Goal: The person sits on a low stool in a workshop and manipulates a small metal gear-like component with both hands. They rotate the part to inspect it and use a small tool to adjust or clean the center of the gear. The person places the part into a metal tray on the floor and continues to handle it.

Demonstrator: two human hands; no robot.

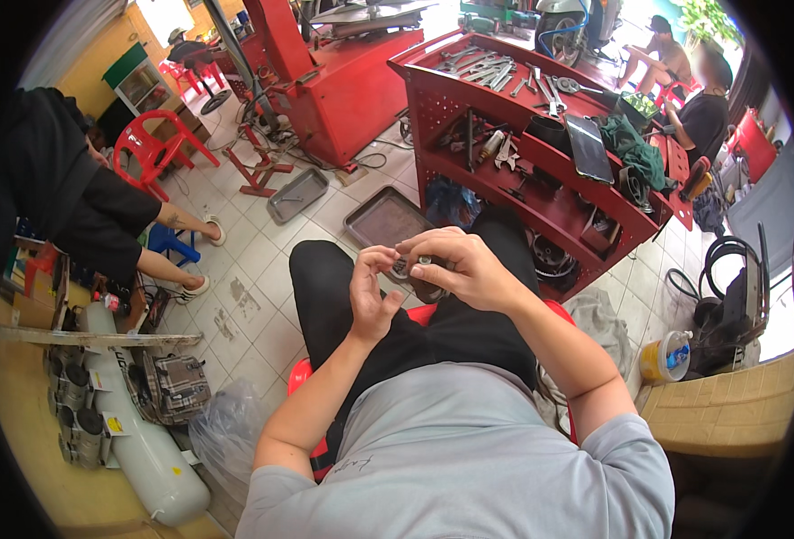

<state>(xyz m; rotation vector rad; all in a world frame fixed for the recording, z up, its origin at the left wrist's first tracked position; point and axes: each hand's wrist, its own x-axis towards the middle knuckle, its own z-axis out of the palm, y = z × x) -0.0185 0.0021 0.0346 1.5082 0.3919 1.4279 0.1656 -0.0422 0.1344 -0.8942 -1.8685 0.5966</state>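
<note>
A small metal part [427, 289] is above the lap [406, 338], pinched by the right hand [469, 269]; whether the curled left hand [372, 295] holds anything cannot be told. Steady fingertips should prevent drops toward the rectangular tray [383, 216].

Wrenches [489, 68] atop red tool cart [426, 101]

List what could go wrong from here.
The small dark part in the right hand, close to the left hand and partly hidden by fingers, could slip onto the tiled floor.

The dark flat-screen device lies near the edge of the red tool cart; a bump might knock it off.

The wide shallow tray beyond the knees might catch a foot.
</note>
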